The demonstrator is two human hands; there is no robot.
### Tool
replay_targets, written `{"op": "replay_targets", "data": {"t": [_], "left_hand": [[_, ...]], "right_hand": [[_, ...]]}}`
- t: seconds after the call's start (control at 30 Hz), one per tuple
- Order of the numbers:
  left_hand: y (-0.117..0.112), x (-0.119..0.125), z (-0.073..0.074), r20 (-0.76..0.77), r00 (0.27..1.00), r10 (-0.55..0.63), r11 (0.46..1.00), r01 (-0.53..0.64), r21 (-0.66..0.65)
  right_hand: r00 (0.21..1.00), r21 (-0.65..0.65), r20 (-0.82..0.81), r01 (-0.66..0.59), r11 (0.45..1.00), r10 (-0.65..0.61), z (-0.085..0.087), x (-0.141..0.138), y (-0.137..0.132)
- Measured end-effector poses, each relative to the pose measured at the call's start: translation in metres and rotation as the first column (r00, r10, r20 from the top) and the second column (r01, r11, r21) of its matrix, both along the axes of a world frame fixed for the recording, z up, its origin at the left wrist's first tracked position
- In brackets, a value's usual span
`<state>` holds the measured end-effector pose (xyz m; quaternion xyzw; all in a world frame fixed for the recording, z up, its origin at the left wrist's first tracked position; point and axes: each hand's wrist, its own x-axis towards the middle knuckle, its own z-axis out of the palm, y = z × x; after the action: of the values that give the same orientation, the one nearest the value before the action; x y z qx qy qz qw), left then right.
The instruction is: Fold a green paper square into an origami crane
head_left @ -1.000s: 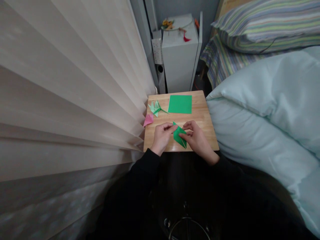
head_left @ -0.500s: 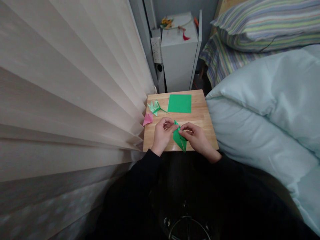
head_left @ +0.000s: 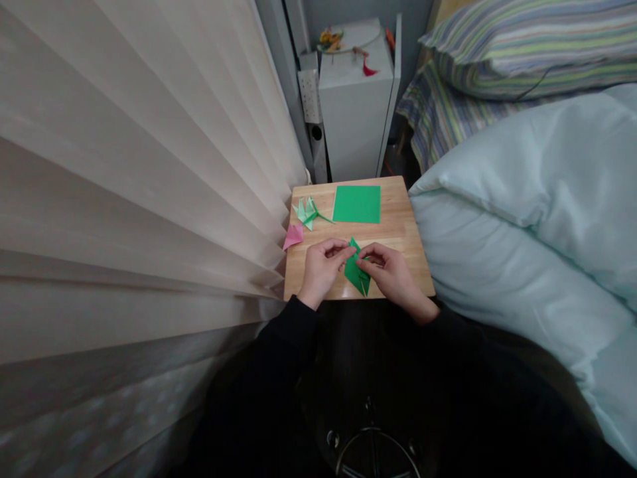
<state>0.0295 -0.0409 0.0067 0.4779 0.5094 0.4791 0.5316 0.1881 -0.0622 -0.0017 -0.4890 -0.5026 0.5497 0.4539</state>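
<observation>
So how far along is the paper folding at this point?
Done: a light green folded figure and a pink folded piece lie at the left edge of the table. In hand: the left hand and right hand both pinch a dark green paper, already creased into a narrow pointed shape, near its top corner. Left: that piece looks unfinished, and a flat green sheet lies unfolded at the far side.

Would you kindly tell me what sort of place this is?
Probably a bedroom: a striped pillow and pale blue duvet lie beside the small wooden table, where the left hand and right hand pinch a folded green paper.
</observation>
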Motion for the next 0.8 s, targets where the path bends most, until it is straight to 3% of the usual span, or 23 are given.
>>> {"op": "replay_targets", "data": {"t": [0.23,0.53,0.67,0.8], "left_hand": [[-0.0002,0.0001,0.0012,0.118,0.991,-0.06,0.994,0.071,-0.087],[-0.0009,-0.0012,0.0011,0.109,0.99,-0.087,0.99,0.098,-0.103],[-0.0019,0.0006,0.0002,0.093,0.991,-0.101,0.991,0.109,-0.084],[-0.0022,0.0025,-0.0021,0.07,0.994,-0.084,0.995,0.088,-0.057]], "right_hand": [[0.996,-0.027,-0.089,0.003,1.0,-0.006,0.0015,0.0025,0.0019],[0.991,-0.09,-0.135,-0.03,0.996,0.017,0.004,0.005,0.0023],[0.994,-0.043,-0.105,-0.02,0.999,0.016,0.0,0.0036,0.0025],[0.997,0.067,0.038,0.063,0.996,-0.066,-0.003,0.003,0.0017]]}}
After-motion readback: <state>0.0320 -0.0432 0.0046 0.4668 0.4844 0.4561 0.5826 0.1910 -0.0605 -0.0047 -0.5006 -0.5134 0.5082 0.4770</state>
